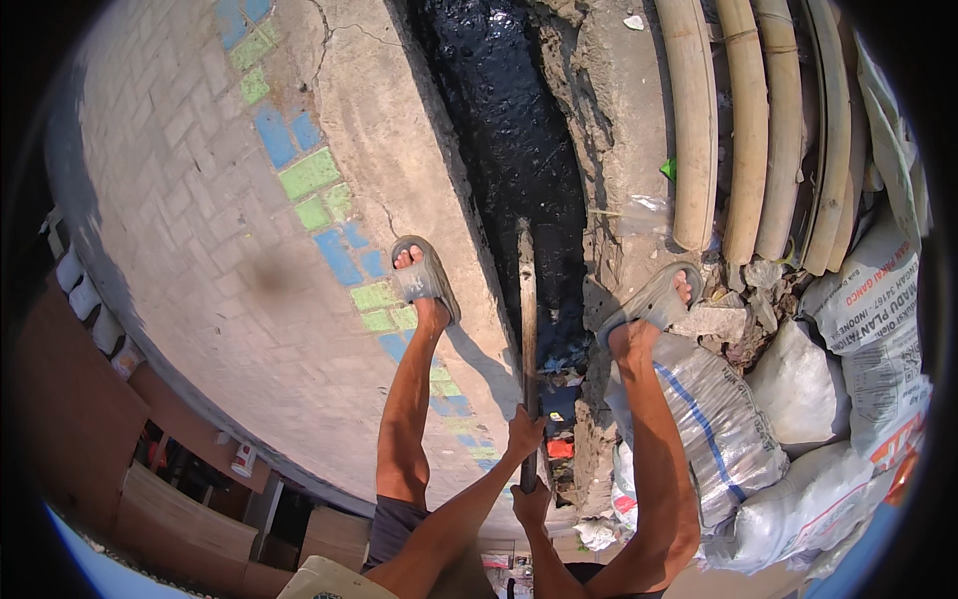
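A person stands astride a narrow drain (pixel 519 140) of black sludge, one sandalled foot (pixel 424 275) on the concrete edge by the paved walkway (pixel 180 200), the other foot (pixel 659 299) on rubble and a filled white sack (pixel 718 419), a stance that centres the body over the channel. Both hands are closed around a long wooden pole (pixel 527 329): left hand (pixel 525 431) higher, right hand (pixel 531 502) at its near end. The pole's far end points down into the sludge, and bamboo poles (pixel 748 120) lie alongside.
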A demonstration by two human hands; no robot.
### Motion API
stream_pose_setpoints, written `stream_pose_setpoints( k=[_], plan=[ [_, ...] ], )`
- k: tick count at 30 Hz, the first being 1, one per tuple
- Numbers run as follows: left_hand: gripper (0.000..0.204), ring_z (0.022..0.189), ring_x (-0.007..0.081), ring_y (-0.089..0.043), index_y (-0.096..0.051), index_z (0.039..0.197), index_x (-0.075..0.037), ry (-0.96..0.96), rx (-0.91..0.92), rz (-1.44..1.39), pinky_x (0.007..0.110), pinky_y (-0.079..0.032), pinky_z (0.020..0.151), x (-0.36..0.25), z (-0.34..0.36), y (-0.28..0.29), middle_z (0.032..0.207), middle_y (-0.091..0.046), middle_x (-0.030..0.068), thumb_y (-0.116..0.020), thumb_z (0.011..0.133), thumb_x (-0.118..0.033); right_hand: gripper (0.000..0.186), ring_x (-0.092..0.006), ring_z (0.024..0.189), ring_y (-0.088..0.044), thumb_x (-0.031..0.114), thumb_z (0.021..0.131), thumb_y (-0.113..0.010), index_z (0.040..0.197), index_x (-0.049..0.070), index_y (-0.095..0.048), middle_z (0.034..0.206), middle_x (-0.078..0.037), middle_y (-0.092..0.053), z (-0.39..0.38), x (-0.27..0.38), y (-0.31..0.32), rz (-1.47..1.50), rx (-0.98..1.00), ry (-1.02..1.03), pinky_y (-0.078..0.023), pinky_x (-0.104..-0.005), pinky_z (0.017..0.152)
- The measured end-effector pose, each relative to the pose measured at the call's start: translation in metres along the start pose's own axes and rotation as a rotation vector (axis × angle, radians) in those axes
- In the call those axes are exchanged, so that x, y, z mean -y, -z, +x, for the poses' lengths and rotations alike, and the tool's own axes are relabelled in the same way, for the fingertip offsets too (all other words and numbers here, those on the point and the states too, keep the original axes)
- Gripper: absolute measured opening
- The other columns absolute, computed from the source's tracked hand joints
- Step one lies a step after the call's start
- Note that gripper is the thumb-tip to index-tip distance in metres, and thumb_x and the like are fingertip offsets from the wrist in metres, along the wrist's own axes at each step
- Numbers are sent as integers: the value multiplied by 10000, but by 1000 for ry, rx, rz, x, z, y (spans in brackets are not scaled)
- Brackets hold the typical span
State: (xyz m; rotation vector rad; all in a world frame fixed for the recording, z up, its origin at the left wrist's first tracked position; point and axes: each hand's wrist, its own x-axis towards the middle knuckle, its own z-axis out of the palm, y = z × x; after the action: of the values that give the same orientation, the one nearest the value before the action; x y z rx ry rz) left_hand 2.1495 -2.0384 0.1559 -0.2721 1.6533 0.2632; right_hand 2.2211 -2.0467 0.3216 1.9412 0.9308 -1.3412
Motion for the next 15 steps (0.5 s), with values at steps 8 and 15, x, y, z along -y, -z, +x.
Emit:
stream_pose_setpoints(
  k=[8, 15],
  plan=[
    [306, 519, 159, -638, -471, 1073, 20, -355, -241, -254, 330, -527, 437, -272, 101, 92, 698, -625, 107, -684, 982, -178, 283, -314, 607, -623, 177, 803, -746, 976, -26, -652, 682, -202, -616, 191, 228, 17, 100, -8, 411, -514, -416, 645],
    [396, 629, 249, -722, -503, 1145, 122, -318, -316, -66, 381, -620, 501, -416, 203, 156, 879, -708, 253, -713, 934, -139, 332, -206, 513, -642, 229, 849, -707, 1048, -20, -616, 651, -111, -651, 265, 388, 19, 91, 56, 460, -512, -358, 510]
  ],
)
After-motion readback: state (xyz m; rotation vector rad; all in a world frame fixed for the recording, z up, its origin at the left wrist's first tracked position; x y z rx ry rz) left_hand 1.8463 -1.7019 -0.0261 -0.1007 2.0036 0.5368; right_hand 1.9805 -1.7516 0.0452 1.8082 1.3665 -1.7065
